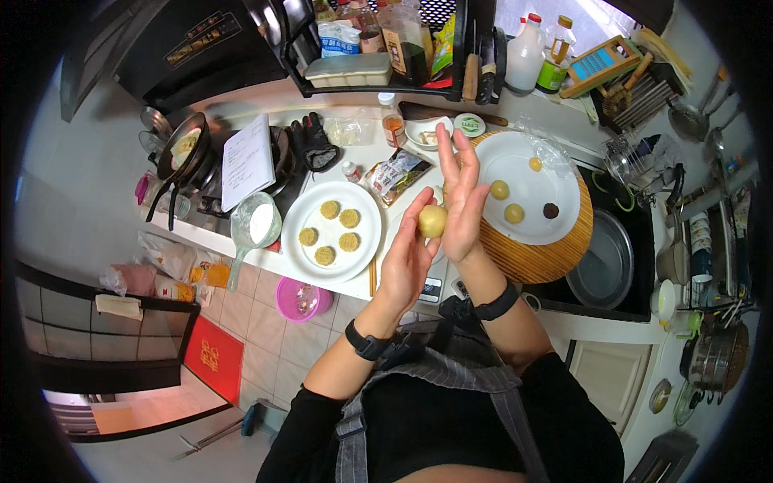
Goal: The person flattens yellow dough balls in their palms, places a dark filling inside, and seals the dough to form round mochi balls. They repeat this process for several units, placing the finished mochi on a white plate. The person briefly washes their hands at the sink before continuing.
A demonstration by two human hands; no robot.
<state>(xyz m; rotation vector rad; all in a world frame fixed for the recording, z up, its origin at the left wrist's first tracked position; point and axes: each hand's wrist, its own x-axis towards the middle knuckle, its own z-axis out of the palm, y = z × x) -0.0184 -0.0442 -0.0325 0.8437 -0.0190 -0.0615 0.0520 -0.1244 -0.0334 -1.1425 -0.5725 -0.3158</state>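
A pale yellow dough ball [432, 221] sits between my two palms over the counter. My left hand [403, 265] supports it from the left with fingers pointing up, and my right hand [464, 217] faces it from the right, fingers extended. On my left, a white plate [302, 265] carries several round moulded pastries [349, 218]. To the right, another white plate [534, 192] holds two greenish-yellow dough balls [514, 213], a smaller yellow ball [535, 164] and a dark ball [551, 211]. My hands partly hide a kitchen scale [431, 291] and a dish.
The right plate rests on a round wooden board [534, 265] beside a sink with a metal basin [598, 265]. Left are a strainer with white powder [261, 223], a notebook [247, 160] and a frying pan [192, 142]. A foil packet [397, 175] and chopsticks [372, 278] lie nearby.
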